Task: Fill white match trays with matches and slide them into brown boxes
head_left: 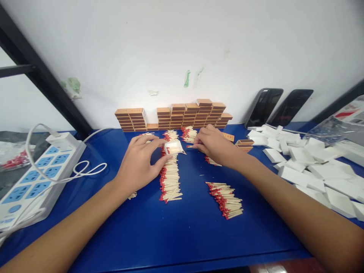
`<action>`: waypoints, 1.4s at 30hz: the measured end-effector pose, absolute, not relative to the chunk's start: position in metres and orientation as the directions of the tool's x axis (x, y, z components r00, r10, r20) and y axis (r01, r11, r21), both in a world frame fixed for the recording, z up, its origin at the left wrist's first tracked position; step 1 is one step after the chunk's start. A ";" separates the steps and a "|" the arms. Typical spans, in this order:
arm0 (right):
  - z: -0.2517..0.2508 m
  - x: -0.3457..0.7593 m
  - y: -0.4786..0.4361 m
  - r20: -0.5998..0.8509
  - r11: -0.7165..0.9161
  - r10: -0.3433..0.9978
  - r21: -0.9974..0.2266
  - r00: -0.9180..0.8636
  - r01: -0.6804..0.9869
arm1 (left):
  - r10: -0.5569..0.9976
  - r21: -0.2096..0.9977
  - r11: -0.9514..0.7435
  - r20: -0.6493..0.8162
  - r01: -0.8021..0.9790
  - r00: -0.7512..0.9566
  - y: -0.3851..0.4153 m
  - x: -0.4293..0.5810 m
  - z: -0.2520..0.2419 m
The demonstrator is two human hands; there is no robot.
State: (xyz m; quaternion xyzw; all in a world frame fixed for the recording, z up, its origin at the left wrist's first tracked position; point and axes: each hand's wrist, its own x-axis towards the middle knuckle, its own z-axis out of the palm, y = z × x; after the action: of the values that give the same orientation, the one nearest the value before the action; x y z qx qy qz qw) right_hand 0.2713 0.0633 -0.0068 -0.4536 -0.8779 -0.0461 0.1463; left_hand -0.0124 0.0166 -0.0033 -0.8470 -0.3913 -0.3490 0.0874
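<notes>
A small white tray (174, 147) with some matches in it is gripped between the thumb and fingers of my left hand (143, 157), above a long row of red-tipped matches (170, 180). To its right, the fingers of my right hand (210, 142) are pinched together on matches (191, 146), whose red tips point left. Behind the tray lie two further match piles (189, 134). Another pile (226, 200) rests on the blue table, nearer to me and to the right. A few more matches show below my right hand.
Stacked brown matchboxes (176, 117) line the wall. Many white trays (309, 163) are heaped at the right, before two dark phones (264, 107). A power strip (42, 178) with a white cable lies at the left. Loose brown boxes (243, 145) stand beyond my right forearm.
</notes>
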 end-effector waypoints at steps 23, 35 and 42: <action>0.014 0.259 0.025 0.576 0.623 0.627 0.034 -0.525 0.781 | 0.595 0.127 -0.680 0.671 0.722 0.443 0.017 -0.014 -0.005; 0.016 0.254 0.020 0.622 0.612 0.605 0.035 -0.497 0.790 | 0.604 0.136 -0.703 0.633 0.698 0.484 0.013 -0.012 -0.003; 0.016 0.252 0.016 0.621 0.637 0.594 0.024 -0.510 0.770 | 0.611 0.143 -0.700 0.628 0.700 0.482 0.014 -0.011 -0.001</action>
State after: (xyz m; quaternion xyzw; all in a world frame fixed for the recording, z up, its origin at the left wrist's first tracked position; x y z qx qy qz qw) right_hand 0.2519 0.0158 0.0164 -0.3987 -0.8560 -0.1502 0.2930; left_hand -0.0114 0.0136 -0.0013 -0.8584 -0.3819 -0.3362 0.0660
